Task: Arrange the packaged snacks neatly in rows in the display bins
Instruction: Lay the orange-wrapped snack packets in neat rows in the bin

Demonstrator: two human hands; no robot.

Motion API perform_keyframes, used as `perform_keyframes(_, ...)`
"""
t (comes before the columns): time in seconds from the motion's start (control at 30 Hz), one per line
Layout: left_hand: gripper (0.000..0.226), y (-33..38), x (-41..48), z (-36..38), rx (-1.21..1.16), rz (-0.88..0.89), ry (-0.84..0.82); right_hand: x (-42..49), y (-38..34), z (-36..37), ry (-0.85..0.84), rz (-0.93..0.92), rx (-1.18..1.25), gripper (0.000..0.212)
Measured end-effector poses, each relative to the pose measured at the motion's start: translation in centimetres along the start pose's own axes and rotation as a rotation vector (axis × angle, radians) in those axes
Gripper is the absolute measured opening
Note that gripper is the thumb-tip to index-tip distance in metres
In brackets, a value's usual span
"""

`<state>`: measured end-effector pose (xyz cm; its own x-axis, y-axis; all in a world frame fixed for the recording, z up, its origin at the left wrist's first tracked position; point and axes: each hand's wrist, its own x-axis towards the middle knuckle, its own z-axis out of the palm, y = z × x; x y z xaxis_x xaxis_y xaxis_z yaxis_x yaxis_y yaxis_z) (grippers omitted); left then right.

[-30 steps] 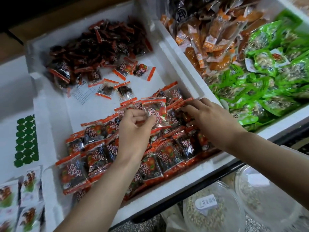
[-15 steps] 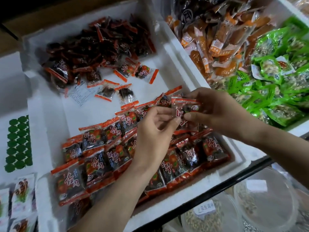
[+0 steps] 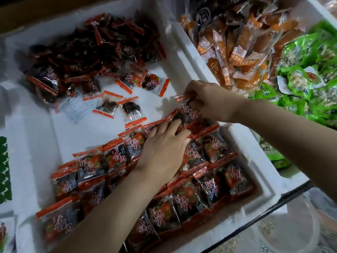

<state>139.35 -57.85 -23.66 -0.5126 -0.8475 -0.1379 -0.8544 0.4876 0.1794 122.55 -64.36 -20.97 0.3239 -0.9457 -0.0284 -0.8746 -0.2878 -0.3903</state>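
A white foam bin (image 3: 242, 143) holds red-and-black snack packets. Several lie in overlapping rows (image 3: 215, 148) across its near half. A loose heap (image 3: 87, 52) fills the far left corner, and a few single packets (image 3: 107, 105) lie between. My left hand (image 3: 164, 150) lies flat with straight fingers, pressing on the top row. My right hand (image 3: 206, 99) pinches one packet (image 3: 189, 111) at the right end of that row, close to the bin's right wall.
The bin to the right holds orange packets (image 3: 237, 52) and green packets (image 3: 310, 79). A green-dotted sheet (image 3: 4, 170) lies at the left edge. Clear plastic tubs (image 3: 284, 229) stand below the shelf at the bottom right.
Both hands held a packet above the rows. Now the left hand has dropped flat onto the row, and the right hand has carried the packet to the row's right end.
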Motion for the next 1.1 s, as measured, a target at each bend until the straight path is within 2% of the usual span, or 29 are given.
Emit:
perform_keyframes(0.2,0.034,-1.1,0.1,0.2,0.006,0.072,0.064,0.5,0.4,-0.2,-0.112,-0.068,-0.237,0.034)
perform_keyframes(0.3,0.027,-1.1,0.3,0.0,-0.096,0.016,0.062,0.3,0.5,0.2,-0.116,-0.106,-0.336,0.036)
perform_keyframes(0.47,0.063,-1.2,2.4,0.2,-0.193,-0.108,0.04,-0.5,0.5,1.0,-0.076,-0.139,-0.477,0.036)
perform_keyframes(0.57,0.067,-1.3,3.8,0.4,-0.21,-0.127,0.002,-0.6,0.4,1.1,-0.049,-0.13,-0.462,0.035)
perform_keyframes(0.77,0.061,-2.0,3.9,-0.3,-0.443,-0.127,-0.032,-0.5,0.5,1.3,-0.038,-0.116,-0.409,0.035)
perform_keyframes(1.1,0.062,-2.9,3.9,-0.6,-0.301,-0.104,0.001,-0.4,0.5,1.2,-0.014,-0.102,-0.34,0.031)
